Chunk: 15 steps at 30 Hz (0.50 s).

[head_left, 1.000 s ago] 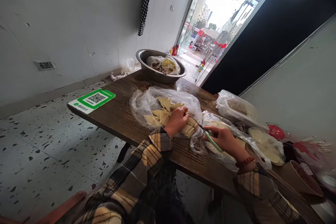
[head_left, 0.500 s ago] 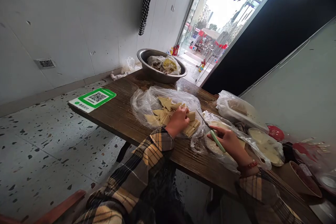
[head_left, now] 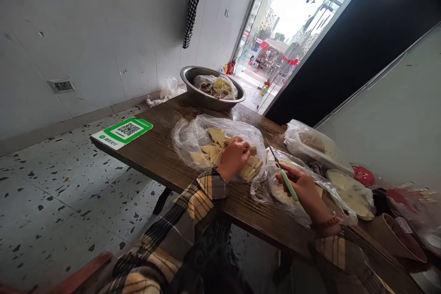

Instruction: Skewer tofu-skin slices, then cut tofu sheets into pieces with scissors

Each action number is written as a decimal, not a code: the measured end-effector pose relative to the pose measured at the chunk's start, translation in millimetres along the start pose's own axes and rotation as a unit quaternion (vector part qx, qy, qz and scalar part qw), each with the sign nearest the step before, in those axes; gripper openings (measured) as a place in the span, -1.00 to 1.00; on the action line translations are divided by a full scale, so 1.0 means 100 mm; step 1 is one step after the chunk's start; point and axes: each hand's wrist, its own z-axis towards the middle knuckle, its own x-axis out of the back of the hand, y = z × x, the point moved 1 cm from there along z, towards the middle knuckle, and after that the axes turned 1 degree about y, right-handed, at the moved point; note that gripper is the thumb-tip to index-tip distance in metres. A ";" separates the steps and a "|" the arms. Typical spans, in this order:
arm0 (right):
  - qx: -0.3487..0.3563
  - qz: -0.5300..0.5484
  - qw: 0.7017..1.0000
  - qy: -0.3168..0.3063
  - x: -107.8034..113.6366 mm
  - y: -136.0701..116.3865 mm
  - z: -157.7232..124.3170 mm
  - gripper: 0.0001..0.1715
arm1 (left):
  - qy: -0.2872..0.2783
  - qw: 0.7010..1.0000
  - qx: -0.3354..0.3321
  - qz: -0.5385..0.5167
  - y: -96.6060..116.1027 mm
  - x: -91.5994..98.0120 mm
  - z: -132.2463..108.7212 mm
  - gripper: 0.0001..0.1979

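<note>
My right hand (head_left: 305, 190) is closed round the pale green handle of a knife (head_left: 287, 183), its thin dark blade pointing up and away to the left. On the table, my left hand (head_left: 236, 157) has its fingers curled down over pale tan, flat tofu pieces (head_left: 214, 149), many of them cut in triangles. One piece juts out by its fingertips, which are partly hidden. The pieces lie on a spread clear plastic bag (head_left: 184, 140). Beneath my right hand is another plastic bag (head_left: 265, 190) with pale flat sheets in it.
A metal basin (head_left: 215, 103) holding bagged skewers stands at the table's far end. A green QR card (head_left: 126, 131) lies at the left edge. To the right are a plastic-wrapped tray (head_left: 320, 149), a red round item (head_left: 364, 175) and a tan bowl (head_left: 396, 239).
My right hand has shifted slightly to the right with the knife, and the blade has tilted more upright. The left hand stays at the tofu pieces, almost unmoved.
</note>
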 end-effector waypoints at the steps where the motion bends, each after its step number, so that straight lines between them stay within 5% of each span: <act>1: -0.017 0.033 0.999 -0.006 -0.01 -0.02 -0.02 -0.20 | 0.019 0.999 0.020 -0.044 -0.01 0.01 0.01 -0.94; 4: -0.056 0.126 0.990 -0.036 -0.08 -0.09 -0.09 -0.15 | 0.062 0.967 0.103 -0.226 -0.02 0.03 0.04 -0.92; 8: -0.036 0.146 0.987 -0.065 -0.18 -0.14 -0.18 -0.20 | 0.069 0.883 0.187 -0.425 -0.02 0.01 0.03 -0.86; 15: -0.029 0.147 0.986 -0.078 -0.15 -0.10 -0.16 -0.25 | 0.063 0.814 0.234 -0.528 -0.01 0.02 0.04 -0.82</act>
